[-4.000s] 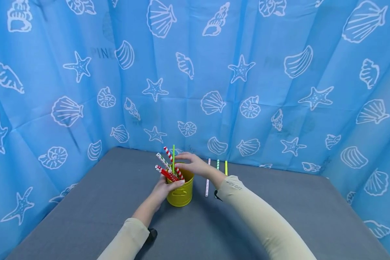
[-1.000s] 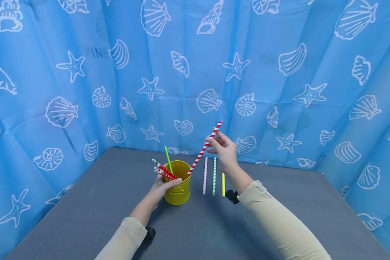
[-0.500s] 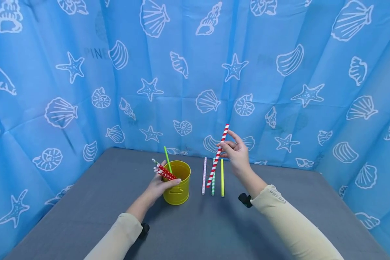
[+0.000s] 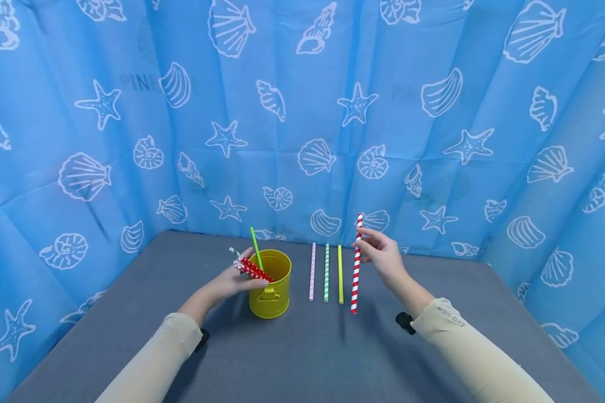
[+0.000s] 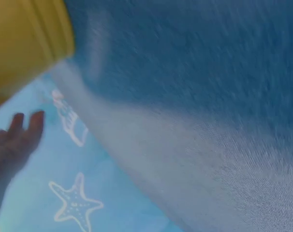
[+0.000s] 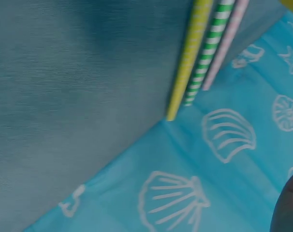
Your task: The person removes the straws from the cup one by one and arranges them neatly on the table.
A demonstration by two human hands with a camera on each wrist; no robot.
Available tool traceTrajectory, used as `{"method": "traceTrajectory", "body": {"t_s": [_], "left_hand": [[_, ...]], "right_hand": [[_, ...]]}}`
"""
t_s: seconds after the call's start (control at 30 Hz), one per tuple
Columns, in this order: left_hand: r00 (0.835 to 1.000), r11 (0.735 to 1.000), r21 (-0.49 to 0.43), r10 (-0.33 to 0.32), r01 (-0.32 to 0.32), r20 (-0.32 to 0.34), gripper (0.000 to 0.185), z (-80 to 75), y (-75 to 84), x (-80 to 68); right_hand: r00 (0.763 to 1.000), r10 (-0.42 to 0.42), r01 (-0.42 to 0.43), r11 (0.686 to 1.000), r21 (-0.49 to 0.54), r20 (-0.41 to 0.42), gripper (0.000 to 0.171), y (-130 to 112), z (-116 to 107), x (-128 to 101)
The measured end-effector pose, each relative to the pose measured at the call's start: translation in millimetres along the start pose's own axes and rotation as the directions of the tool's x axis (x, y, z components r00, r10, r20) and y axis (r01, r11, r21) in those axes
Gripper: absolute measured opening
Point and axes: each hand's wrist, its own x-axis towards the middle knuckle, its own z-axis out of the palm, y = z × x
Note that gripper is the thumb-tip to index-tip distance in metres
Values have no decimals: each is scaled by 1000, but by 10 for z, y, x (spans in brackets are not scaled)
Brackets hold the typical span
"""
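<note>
In the head view my right hand (image 4: 382, 258) pinches a red-and-white striped paper straw (image 4: 356, 274) near its upper part, thumb against fingers. The straw stands almost upright, to the right of a row of three straws: pink (image 4: 312, 272), green-striped (image 4: 326, 274) and yellow (image 4: 340, 275). My left hand (image 4: 230, 281) is at the left side of a yellow bucket (image 4: 276, 302), fingers spread and thumb extended near the rim. Red dotted straws (image 4: 254, 269) and a bright green straw (image 4: 256, 249) lean in the bucket. The left wrist view shows the fingers apart from the bucket (image 5: 28, 43).
The grey cloth-covered table (image 4: 292, 358) reaches back to a blue curtain (image 4: 287, 123) with white shell and starfish prints. In the right wrist view the yellow straw (image 6: 187, 63) ends near the table's back edge.
My right hand has drawn the striped straw out of the bucket and carried it right, past the row, lowering it. My left hand has eased leftward from the bucket, which stays standing.
</note>
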Motion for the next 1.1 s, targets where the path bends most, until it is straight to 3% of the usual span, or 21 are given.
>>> {"method": "traceTrajectory", "body": {"t_s": [0.17,0.37,0.83,1.1], "left_hand": [[998,1000,7,27,-28,59,101,-47,-22,50],[995,996,50,63,-67,76,104,-62,-44,112],[999,1000,3,-14,14,35,100,-1,-56,114],[1000,1000,-16,-4,4,27,99,21,-19,86]], "right_hand": [[997,47,-46,999,-21,55,51,128,-132,-54],[991,55,-51,998,-36,126,60,255,-238,-69],[970,138,-107,982,-158,199,66,481,-389,1],[963,131,-75,971,-229,238,64,600,-335,97]]}}
